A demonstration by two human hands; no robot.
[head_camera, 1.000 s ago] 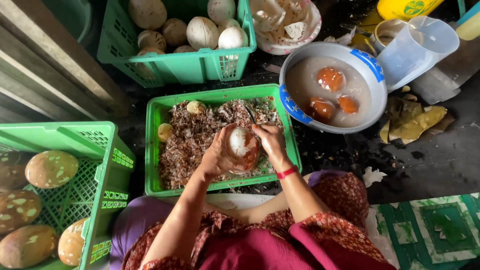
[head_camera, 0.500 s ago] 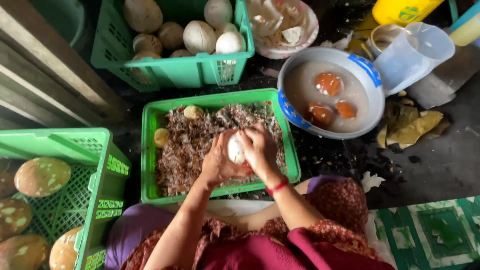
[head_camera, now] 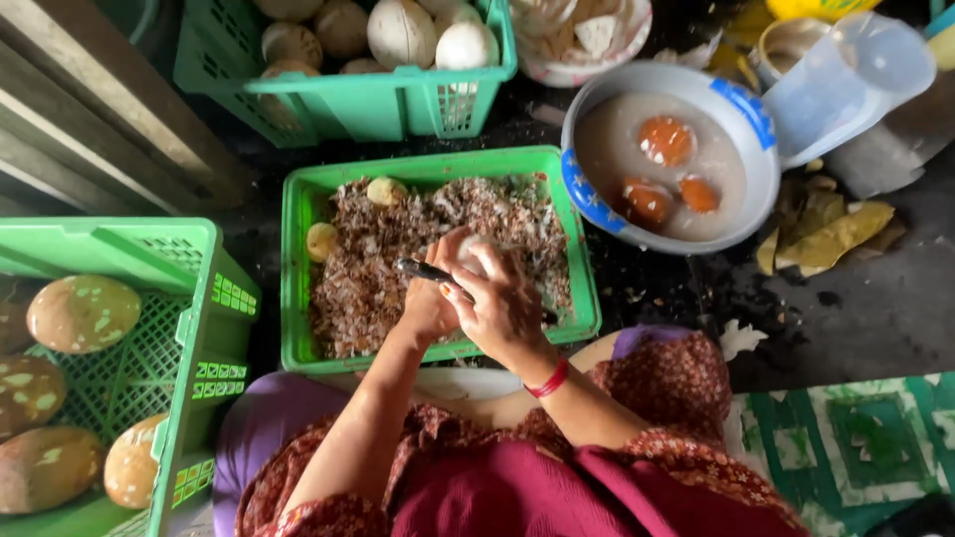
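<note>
Head view, thing in hand: a pale round peeled coconut (head_camera: 470, 255) sat between both hands, over the middle green crate (head_camera: 294, 268) full of brown shavings (head_camera: 363, 283).
Left hand: the left hand (head_camera: 430, 298) cupped the coconut from below, fingers closed on it.
Right hand: the right hand (head_camera: 503, 303) lay over the coconut and gripped a dark-handled blade (head_camera: 426, 271), whose tip pointed left across the thumb.
Hidden: most of the coconut was covered by the fingers; the blade's edge was too thin to make out, and its contact with the coconut could not be told.
Cut off: the far green crate (head_camera: 368, 104) of pale coconuts and the left green crate (head_camera: 214, 298) of brown-skinned coconuts both ran past the frame.
Nearby: a white basin with a blue rim (head_camera: 587, 194) held cloudy water and three orange-brown pieces; a clear plastic jug (head_camera: 846, 85) stood beside it, dry yellow leaves (head_camera: 831, 234) on the dark floor.
Change: half a second earlier more of the white coconut showed between the hands and no blade could be seen; now the right hand covered it and the blade showed.
</note>
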